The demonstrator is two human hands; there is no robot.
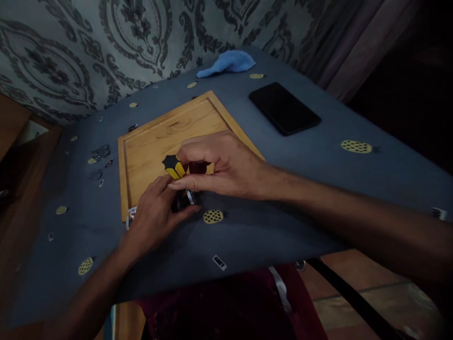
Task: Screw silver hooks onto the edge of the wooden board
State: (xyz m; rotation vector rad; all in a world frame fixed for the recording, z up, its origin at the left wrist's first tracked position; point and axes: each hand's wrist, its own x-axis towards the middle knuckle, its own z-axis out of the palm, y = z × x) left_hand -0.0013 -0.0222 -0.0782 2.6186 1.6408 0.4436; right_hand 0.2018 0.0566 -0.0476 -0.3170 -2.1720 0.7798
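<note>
My right hand (pixel 230 165) is closed round a screwdriver (pixel 175 170) with a black and yellow fluted handle, its butt end pointing up and to the left. Under it, my left hand (pixel 154 212) grips a small black object with a shiny silver part (pixel 190 197), mostly covered by the fingers. The screwdriver's tip is hidden, so I cannot tell whether it touches that object. Both hands are over the near edge of a shallow wooden tray (pixel 122 174). Small shiny metal pieces (pixel 132 213) lie at the tray's near left corner, partly behind my left hand.
A dark grey cloth with printed pineapples covers the table (pixel 276 222). To the right of the tray lies a black phone (pixel 285 108), and a crumpled blue cloth (pixel 230 63) rests at the back. Behind hangs a patterned curtain (pixel 141 38). Wooden furniture (pixel 31 184) stands at the left.
</note>
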